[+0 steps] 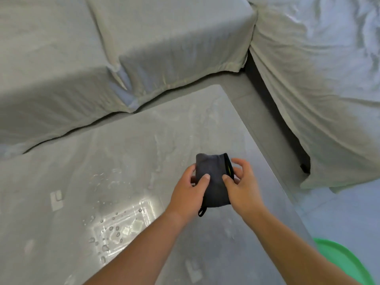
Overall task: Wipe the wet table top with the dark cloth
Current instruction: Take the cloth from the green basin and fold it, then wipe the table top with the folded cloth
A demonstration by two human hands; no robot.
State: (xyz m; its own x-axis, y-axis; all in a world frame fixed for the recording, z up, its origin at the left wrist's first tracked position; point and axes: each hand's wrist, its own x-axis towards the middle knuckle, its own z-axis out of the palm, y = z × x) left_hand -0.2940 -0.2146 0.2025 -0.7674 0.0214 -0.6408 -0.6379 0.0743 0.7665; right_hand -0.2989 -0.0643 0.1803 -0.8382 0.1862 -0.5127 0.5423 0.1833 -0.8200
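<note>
Above the near right part of the glossy grey counter (123, 153), beaded with water droplets (111, 229), the left hand (186, 194) and right hand (243, 188) both gripped the folded dark grey cloth (213, 179).

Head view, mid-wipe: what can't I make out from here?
- Green object: cut off by the bottom-right frame edge; identity unclear.
- Dark cloth: its sides are covered by the left hand and right hand; contact with the table top can't be told.
- Table's near edge: below the frame, behind the forearms.
</note>
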